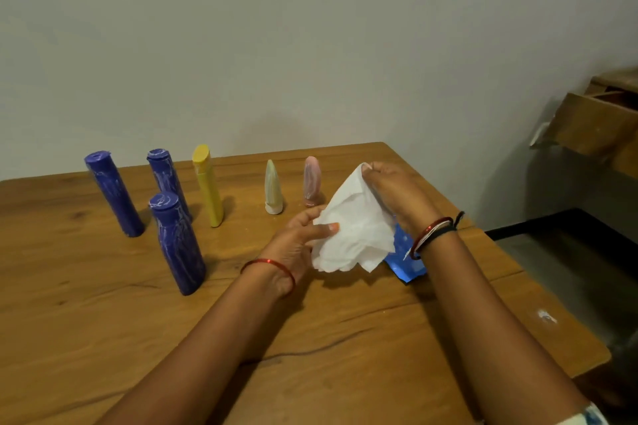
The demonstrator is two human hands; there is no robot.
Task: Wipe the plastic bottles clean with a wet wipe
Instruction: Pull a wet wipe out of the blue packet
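Currently, step: unfolding wet wipe (355, 228), held at centre
Left hand (303, 235): pinching lower edge
Right hand (397, 190): pinching top corner
Bottles: six upright, 9 to 11 o'clock, nearest the front blue bottle (179, 245)
Next: free one hand, grasp a bottle

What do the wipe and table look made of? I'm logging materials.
Wipe: soft white nonwoven or paper-like sheet, matte; it crumples and drapes between both hands. Table: apparently wood or wood veneer, brown, slight sheen; grain lines and knots show.
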